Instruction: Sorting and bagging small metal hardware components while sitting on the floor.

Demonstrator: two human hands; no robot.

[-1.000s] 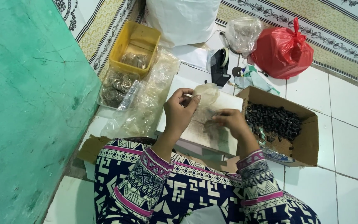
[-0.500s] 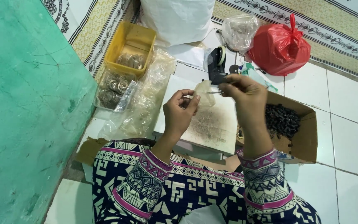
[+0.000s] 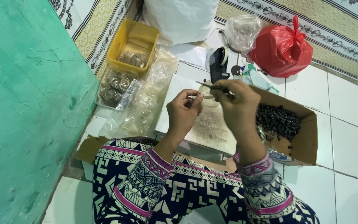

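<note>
My left hand (image 3: 184, 113) and my right hand (image 3: 238, 103) are raised close together over a white board (image 3: 212, 128) speckled with dark bits. My right hand pinches a thin metal pin (image 3: 207, 84) that points left. My left hand holds a small pale part (image 3: 208, 97) at its fingertips, right at the pin. Both sleeves carry a dark blue, white and pink pattern. To the right lies an open cardboard box (image 3: 303, 141) with a heap of small black parts (image 3: 278, 120).
A yellow tub (image 3: 134, 41) and a clear tray of round metal pieces (image 3: 114, 85) sit at the left beside clear plastic bags (image 3: 146, 103). A white sack (image 3: 183, 18), a black tape dispenser (image 3: 218, 64), a clear bag (image 3: 241, 31) and a red bag (image 3: 282, 49) lie behind. A green wall (image 3: 25, 103) stands left.
My right hand lifted from the board up beside the left hand, bringing the thin pin to the left fingertips. Both hands now meet higher above the board.
</note>
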